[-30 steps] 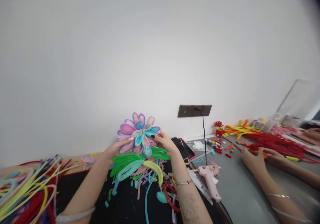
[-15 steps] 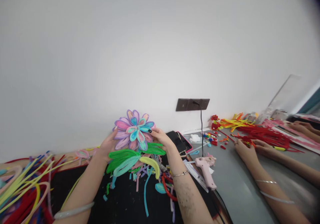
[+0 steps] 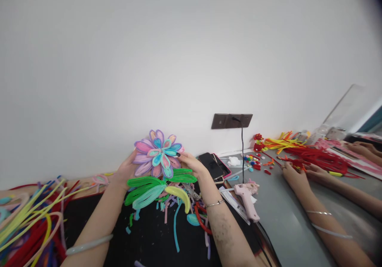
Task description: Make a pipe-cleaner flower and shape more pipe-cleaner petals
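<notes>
Between my two hands a pipe-cleaner flower (image 3: 161, 152) stands up, with purple and pink outer petals and a smaller blue, pink and mint bloom at its centre. My left hand (image 3: 125, 169) grips its left side, fingers mostly hidden behind the petals. On the right edge my right hand (image 3: 191, 164) pinches the petals, the dark-nailed thumb in front. Below the bloom spread green leaves (image 3: 142, 184), a mint leaf (image 3: 149, 196) and a yellow leaf (image 3: 180, 195). Cut pipe-cleaner pieces lie beneath on the black mat (image 3: 149, 239).
Loose pipe cleaners (image 3: 32, 219) pile up at the left. Right of my arm are phones (image 3: 211, 166), a pink glue gun (image 3: 247, 201) and its cord from the wall socket (image 3: 232, 121). A co-worker's hands (image 3: 294, 176) handle red pieces on the grey table (image 3: 277, 219).
The whole view has shifted slightly. My hands keep the same hold on the flower, which appears a little further left and barely tilted differently.
</notes>
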Available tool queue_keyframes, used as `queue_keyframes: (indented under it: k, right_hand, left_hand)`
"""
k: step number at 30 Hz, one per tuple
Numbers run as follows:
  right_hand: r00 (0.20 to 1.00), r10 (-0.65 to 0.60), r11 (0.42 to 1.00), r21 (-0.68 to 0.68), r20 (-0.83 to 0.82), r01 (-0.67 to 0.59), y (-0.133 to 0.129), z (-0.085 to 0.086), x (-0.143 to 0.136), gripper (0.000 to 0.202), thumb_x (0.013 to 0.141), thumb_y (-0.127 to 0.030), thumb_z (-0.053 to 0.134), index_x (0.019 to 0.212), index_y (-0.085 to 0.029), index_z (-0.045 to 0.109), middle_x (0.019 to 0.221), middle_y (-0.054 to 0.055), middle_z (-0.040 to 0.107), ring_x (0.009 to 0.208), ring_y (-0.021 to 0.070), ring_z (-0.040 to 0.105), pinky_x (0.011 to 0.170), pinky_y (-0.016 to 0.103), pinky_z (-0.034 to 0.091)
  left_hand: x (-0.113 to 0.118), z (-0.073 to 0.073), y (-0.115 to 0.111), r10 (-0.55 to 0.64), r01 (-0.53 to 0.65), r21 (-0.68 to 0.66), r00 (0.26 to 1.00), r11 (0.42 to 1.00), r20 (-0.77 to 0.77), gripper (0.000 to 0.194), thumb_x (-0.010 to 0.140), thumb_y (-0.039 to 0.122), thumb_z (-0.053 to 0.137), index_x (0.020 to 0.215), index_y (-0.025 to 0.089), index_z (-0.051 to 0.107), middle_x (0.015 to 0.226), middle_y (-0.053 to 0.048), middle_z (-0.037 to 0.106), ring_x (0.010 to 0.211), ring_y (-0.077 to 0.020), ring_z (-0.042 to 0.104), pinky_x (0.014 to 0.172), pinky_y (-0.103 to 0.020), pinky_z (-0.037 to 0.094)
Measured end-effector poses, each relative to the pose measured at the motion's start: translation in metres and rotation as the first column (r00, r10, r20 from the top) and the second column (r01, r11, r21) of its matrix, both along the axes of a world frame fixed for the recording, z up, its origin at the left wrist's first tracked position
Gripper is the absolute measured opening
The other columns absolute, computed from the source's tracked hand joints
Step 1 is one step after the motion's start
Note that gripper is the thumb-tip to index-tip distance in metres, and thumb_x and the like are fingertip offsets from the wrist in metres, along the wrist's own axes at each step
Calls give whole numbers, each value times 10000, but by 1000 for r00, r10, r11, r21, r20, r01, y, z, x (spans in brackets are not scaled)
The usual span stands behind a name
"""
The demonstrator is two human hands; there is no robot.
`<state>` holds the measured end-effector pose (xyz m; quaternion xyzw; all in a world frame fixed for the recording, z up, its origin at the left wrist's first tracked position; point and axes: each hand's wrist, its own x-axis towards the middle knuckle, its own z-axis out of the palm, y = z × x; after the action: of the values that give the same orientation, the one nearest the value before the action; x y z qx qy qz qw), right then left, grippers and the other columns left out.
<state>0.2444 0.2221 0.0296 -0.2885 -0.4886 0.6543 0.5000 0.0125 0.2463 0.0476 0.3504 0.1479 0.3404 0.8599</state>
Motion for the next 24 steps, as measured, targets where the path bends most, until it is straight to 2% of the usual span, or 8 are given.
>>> queue_keyframes:
  k: [4, 8, 11, 17, 21, 24]
  right_hand:
    - [1000, -24, 1000, 9, 16, 24, 4, -4, -2, 387, 665, -431, 717, 953, -181, 652, 920, 55, 689, 823, 203, 639, 810, 356, 486]
    - [1000, -11, 999, 34, -3, 11, 8, -8, -4, 393, 652, -425, 718, 926, -151, 651, 926, 89, 690, 831, 223, 638, 837, 377, 477]
    - [1000, -18, 999, 38, -6, 18, 8, -9, -5, 363, 672, -402, 698, 931, -152, 646, 913, 95, 692, 858, 234, 635, 845, 382, 473]
    - [1000, -10, 999, 51, -19, 11, 6, -7, -10, 299, 719, -353, 649, 954, -169, 632, 972, 90, 684, 922, 238, 627, 864, 389, 469]
    - [999, 11, 998, 56, -37, -9, 8, -9, -12, 325, 697, -386, 670, 944, -177, 638, 968, 92, 685, 932, 240, 627, 845, 382, 487]
    - [999, 12, 999, 35, -41, -10, 9, -10, -14, 363, 683, -397, 684, 966, -176, 633, 945, 84, 689, 909, 230, 636, 819, 372, 499]
  left_hand:
    - [-4, -7, 6, -52, 50, 26, 997, 998, 60, 505, 872, 536, 367, 1175, 171, 542, 1062, -92, 669, 1069, -256, 594, 944, -393, 434]
    - [-8, -17, 16, -204, 194, 66, 957, 979, 208, 521, 900, 524, 305, 1161, 152, 560, 1082, -75, 669, 1083, -262, 584, 988, -427, 387]
    - [-9, -18, 18, -285, 261, 124, 924, 957, 255, 545, 910, 522, 264, 1219, 160, 529, 1166, -78, 633, 1123, -271, 557, 1020, -449, 346]
    - [-8, -16, 14, -259, 215, 190, 932, 958, 254, 529, 923, 485, 253, 1286, 168, 471, 1257, -95, 573, 1188, -278, 503, 1027, -462, 338]
    - [-10, -17, 16, -179, 153, 134, 961, 979, 210, 530, 914, 499, 289, 1284, 166, 469, 1226, -100, 592, 1152, -272, 535, 1005, -446, 367]
    - [-11, -10, 14, -141, 124, 114, 978, 986, 156, 523, 908, 491, 324, 1297, 166, 451, 1169, -100, 625, 1078, -268, 587, 960, -434, 412]
